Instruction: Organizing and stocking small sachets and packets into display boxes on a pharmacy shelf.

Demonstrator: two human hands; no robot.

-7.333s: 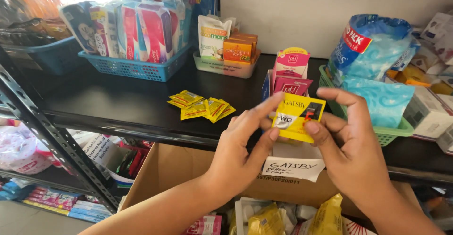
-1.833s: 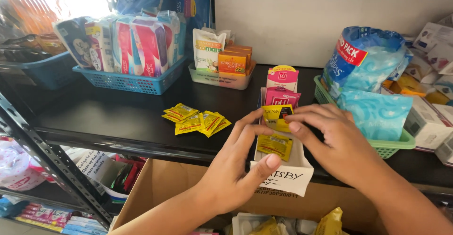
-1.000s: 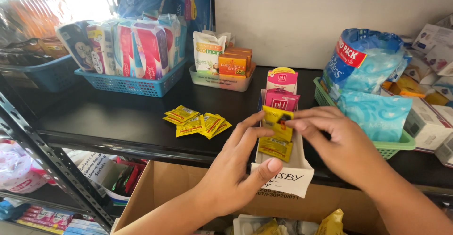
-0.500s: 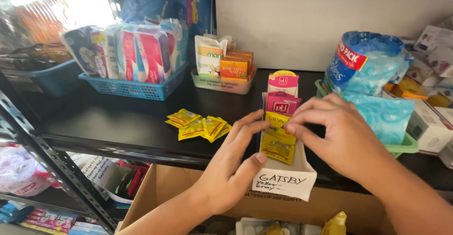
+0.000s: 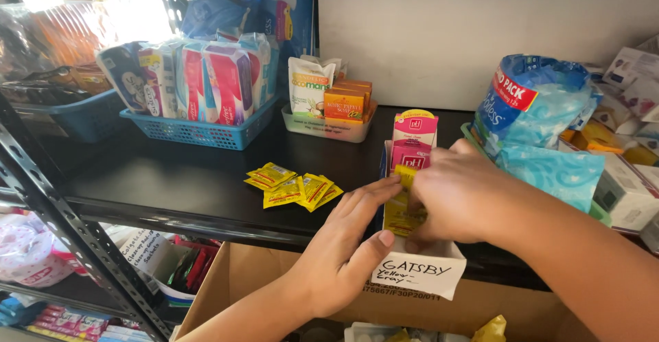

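Since a moment ago, right hand (image 5: 458, 194) pushed yellow sachets (image 5: 400, 208) upright, lower-centre, into white box (image 5: 419, 273), fingers pinching them; left hand (image 5: 347, 246) open alongside, steadying.

hidden: yellow sachets (image 5: 400, 211) partly behind right hand (image 5: 460, 194) | cardboard box (image 5: 226, 280) cut off below

Left hand (image 5: 343, 256) open, right hand (image 5: 456, 194) (curled) pinching.

Yellow sachets (image 5: 401, 208): flat glossy packets, stacked upright in small white open-top box (image 5: 419, 263) at front edge of black shelf (image 5: 171, 191); my fingers on them. Box narrow, label card on front. Pink sachets (image 5: 414, 136) upright behind yellow ones, same box
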